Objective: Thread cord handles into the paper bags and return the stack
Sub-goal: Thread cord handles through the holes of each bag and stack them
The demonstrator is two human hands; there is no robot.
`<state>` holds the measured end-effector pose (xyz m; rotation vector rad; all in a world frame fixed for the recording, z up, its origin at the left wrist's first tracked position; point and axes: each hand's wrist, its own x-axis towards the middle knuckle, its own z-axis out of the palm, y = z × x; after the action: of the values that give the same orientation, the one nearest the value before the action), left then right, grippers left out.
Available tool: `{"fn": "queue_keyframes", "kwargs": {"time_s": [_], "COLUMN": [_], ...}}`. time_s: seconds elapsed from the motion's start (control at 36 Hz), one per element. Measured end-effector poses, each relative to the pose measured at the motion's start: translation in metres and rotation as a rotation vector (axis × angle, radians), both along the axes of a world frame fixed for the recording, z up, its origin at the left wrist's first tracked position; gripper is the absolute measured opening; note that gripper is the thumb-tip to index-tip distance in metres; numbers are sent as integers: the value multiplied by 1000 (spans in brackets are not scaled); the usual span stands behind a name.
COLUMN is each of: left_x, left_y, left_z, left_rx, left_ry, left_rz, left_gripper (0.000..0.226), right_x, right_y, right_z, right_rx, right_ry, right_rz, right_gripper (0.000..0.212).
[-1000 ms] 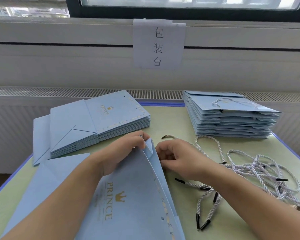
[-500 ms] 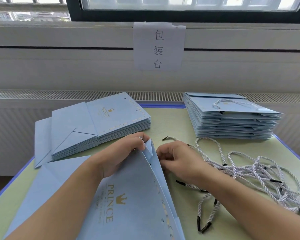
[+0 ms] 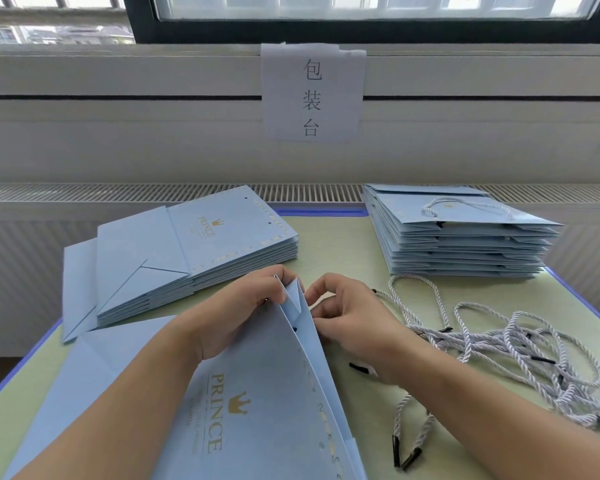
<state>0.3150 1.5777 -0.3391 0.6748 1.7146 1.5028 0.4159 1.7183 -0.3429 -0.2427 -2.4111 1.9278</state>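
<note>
- Paper bag (image 3: 257, 393), light blue, gold "PRINCE" print and crown: lies near the front edge of the surface (image 3: 333, 244), its mouth end lifted and spread; a punched hole shows just below the raised corner.
- Left hand (image 3: 243, 306): fingers curled, pinching the bag's upper edge at the raised corner.
- Right hand (image 3: 347, 317): fingers curled against the bag's right-hand panel beside the hole; whether a cord end is held cannot be told.
- Loose cord handles (image 3: 513, 344), white twisted rope with black tips: tangled heap on the surface, right of the hands.
- Unthreaded bag stack (image 3: 194, 251): flat, rear left.
- Finished bag stack (image 3: 461, 240): rear right, a cord handle lying on its top bag.
- Paper sign (image 3: 312, 93): on the wall behind, three characters.
</note>
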Motion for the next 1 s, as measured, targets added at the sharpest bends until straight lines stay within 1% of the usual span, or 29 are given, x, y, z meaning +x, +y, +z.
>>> {"fn": "queue_keyframes", "kwargs": {"time_s": [0.06,0.17,0.22,0.31,0.42,0.47,0.56,0.58,0.67,0.72,0.78,0.86,0.94,1.0], "left_x": [-1,-2,-2,-1,0,0,-1,-1,-1,-1,0,0,0,1], "left_y": [0,-1,-1,1,1,1,-1,-1,-1,-1,-1,-2,-2,-1], "left_z": [0,-1,-1,0,0,0,0,-1,-1,-1,-1,-1,1,1], "left_rx": [4,5,6,4,14,14,13,18,23,21,26,36,32,17], "left_ry": [4,4,-7,-19,-15,-7,-13,-15,-26,-38,-43,-62,-57,-38], "left_rz": [-5,-14,-13,-7,-5,-14,-21,-21,-23,-25,-24,-16,-8,0], "left_gripper": [20,38,39,33,31,29,27,27,31,37,33,30,30,28], "right_x": [1,5,7,12,16,17,18,18,16,11,7,8,9,8], "right_y": [-2,0,3,2,-8,-11,-13,-12,-13,-16,-17,-15,-15,-12], "right_z": [2,11,14,13,4,1,-1,-1,1,2,2,0,-4,-8], "right_rx": [-45,-215,-261,-157,146,223,192,178,193,274,345,292,223,247], "right_ry": [-26,-99,-132,-89,58,74,66,59,54,92,132,179,261,330], "right_rz": [11,20,13,8,20,31,53,48,-6,-43,-62,-78,-141,-209], "right_gripper": [18,19,17,17,21,25,33,33,23,29,32,33,32,30]}}
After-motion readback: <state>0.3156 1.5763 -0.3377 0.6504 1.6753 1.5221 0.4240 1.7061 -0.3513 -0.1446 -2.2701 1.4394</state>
